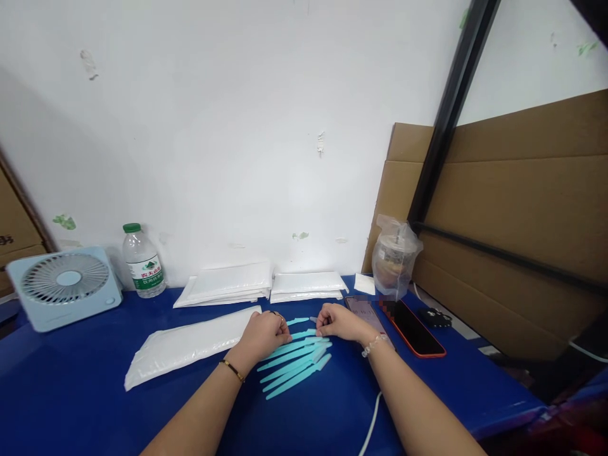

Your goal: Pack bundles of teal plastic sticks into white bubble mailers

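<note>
Several teal eyebrow razors lie fanned out side by side on the blue table, their heads toward the right. At the far side of the row, my left hand is closed in a pinch at the handle end of one eyebrow razor. The fingertips of my right hand pinch the head end of that same razor. Just beyond it lies another teal razor, partly covered by my left fingers. A padded white mailer rests flat to the left of my left hand.
Stacked white mailers and a second stack sit along the wall. On the left are a fan and a water bottle. Rightward are two phones, a bagged drink cup and a white cable.
</note>
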### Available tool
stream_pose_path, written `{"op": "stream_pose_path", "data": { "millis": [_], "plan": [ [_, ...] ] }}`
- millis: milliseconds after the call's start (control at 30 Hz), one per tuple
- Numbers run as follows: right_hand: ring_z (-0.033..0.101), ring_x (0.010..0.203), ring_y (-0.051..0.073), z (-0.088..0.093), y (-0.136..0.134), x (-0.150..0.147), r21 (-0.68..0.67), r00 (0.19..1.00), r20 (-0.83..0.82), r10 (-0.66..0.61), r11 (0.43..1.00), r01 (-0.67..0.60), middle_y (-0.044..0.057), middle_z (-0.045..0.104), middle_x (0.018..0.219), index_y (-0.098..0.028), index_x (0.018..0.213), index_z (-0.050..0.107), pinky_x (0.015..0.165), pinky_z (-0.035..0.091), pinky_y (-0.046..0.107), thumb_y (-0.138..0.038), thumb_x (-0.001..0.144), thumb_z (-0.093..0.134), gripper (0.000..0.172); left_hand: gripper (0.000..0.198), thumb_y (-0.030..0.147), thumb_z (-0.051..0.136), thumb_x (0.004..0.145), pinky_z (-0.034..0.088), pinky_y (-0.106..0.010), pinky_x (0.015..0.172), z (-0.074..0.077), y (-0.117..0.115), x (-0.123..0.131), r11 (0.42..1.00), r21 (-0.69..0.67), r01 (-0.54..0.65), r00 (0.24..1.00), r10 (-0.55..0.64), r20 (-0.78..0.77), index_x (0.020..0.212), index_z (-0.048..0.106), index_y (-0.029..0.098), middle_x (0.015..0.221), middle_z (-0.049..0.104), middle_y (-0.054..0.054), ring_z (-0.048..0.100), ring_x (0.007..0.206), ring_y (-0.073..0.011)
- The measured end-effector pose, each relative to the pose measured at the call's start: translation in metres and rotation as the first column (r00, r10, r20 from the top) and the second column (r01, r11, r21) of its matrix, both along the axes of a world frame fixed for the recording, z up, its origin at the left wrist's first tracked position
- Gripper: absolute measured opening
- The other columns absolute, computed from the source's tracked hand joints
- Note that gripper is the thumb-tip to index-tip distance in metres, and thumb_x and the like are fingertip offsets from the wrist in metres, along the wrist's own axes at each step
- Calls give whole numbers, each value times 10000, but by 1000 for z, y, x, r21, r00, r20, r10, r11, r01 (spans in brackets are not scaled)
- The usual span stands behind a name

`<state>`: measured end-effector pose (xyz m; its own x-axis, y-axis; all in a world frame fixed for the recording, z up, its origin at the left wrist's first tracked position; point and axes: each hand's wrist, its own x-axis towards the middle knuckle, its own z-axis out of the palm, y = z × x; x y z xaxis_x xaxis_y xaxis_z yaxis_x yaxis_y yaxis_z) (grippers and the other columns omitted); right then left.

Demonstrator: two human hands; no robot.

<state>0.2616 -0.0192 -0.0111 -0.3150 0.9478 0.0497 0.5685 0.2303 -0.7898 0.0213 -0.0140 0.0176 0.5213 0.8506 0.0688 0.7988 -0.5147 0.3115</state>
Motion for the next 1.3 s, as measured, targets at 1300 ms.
{"op": "stream_pose_path", "data": {
  "millis": [1300],
  "plan": [
    [551,649,128,17,-15,6,6,990,128,59,998,-60,5,620,725,-156,692,677,574,405,210,-315,673,704,162,120,351,632,718,341,-274,672,1,-4,2,1000,14,7,999,-7,-34,713,685,244,806,648,4,580,762,-169]
  ]
}}
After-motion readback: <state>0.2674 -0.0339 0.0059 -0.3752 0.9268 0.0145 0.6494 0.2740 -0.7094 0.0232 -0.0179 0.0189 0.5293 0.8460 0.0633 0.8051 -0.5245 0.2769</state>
